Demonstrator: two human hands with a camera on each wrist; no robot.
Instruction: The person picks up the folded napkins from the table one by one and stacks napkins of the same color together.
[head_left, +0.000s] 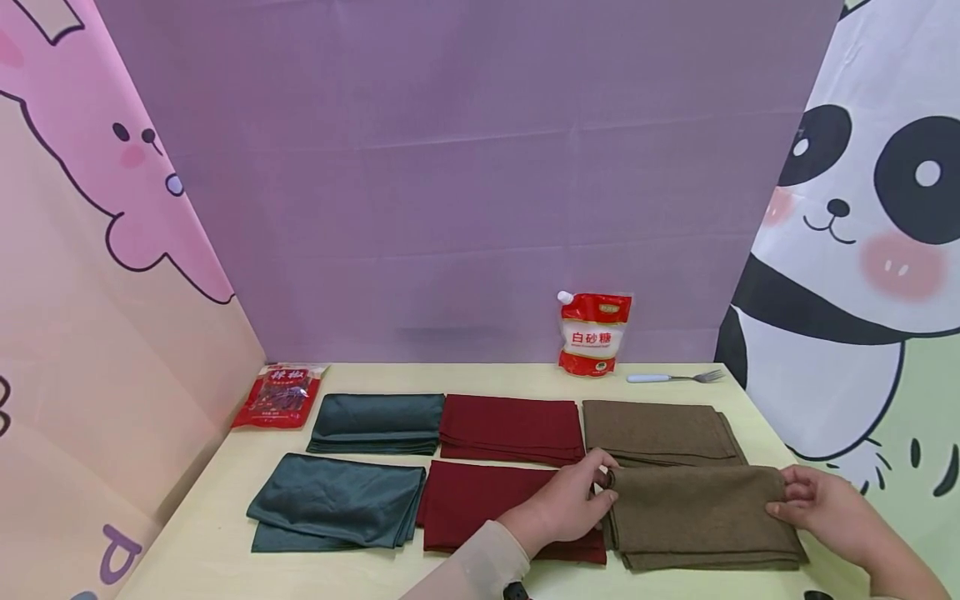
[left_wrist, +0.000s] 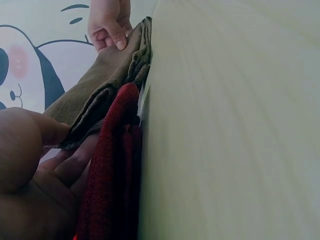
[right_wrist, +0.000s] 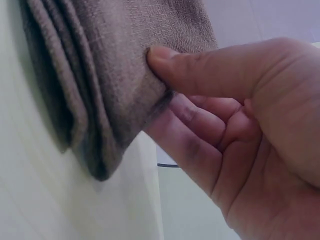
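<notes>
A folded brown cloth (head_left: pixel 701 517) lies at the front right of the table, its far edge slightly lifted. My left hand (head_left: pixel 564 502) pinches its left edge between thumb and fingers, as the left wrist view also shows. At the opposite edge my right hand (head_left: pixel 828 510) pinches the layers; in the right wrist view the thumb (right_wrist: pixel 200 70) presses on top with fingers beneath. Under my left hand and wrist is a folded dark red cloth (head_left: pixel 480 500), partly hidden. Behind the held cloth lies another folded brown cloth (head_left: pixel 652 429).
Another dark red cloth (head_left: pixel 510 425) and two teal cloths, one behind (head_left: pixel 378 421) and one in front (head_left: pixel 337 500), fill the rows leftward. A red chili packet (head_left: pixel 281 396) lies back left. A sugar pouch (head_left: pixel 596 335) stands behind, beside a fork (head_left: pixel 675 377). Printed curtains enclose the table.
</notes>
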